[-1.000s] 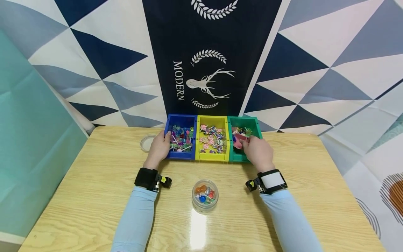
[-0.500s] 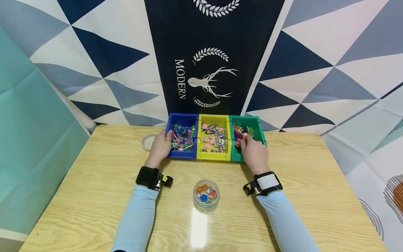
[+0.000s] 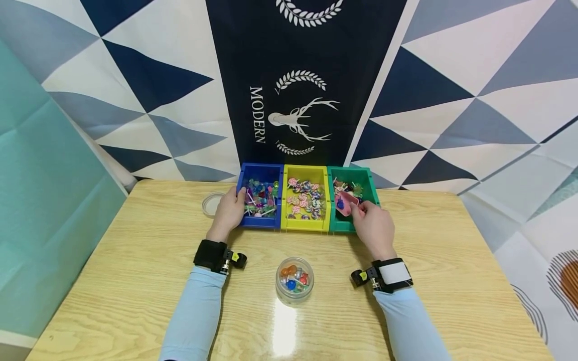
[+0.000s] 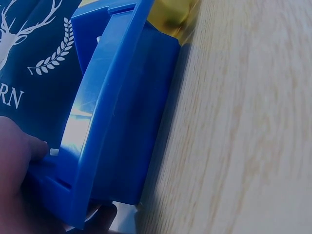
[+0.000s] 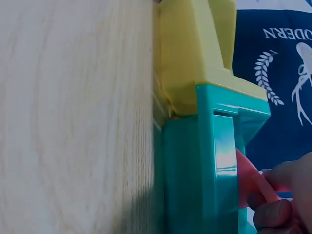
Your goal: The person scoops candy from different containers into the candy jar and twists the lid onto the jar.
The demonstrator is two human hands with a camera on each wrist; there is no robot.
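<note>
Head view: three bins in a row along the far side of the table (image 3: 135, 250), blue, yellow, green from left to right. Right hand (image 3: 374, 225) at the near right corner of the green bin (image 3: 344, 225); thumb and fingers pinch the handle of a pink scoop (image 3: 348, 198). Scoop lies within the green bin's outline, over its contents, with a blue candy (image 3: 340, 204) in it. Long axis runs from the fingers away and leftward, handle at the hand end. Key relation, in my judgement: scoop to jar. The clear jar (image 3: 291, 297), partly filled with mixed candies, stands nearer the person and left of the scoop, well apart from it. Neither hand is plainly nearer the jar – it sits roughly midway between them – but only the right has the scoop. Right forearm slants inward from the lower right, back of the hand up. Left hand (image 3: 229, 210) grips the outer left side of the blue bin (image 3: 259, 222), apart from the jar.

Left wrist view: thumb over the blue bin's rim, fingertips showing below it; rim held between them. Bin stands upright on the table.

Right wrist view: thumb and curled fingers close on the scoop's handle, no gap visible. Blade widens toward the green bin and passes behind its near wall – whether it touches the contents, cannot tell.
</note>
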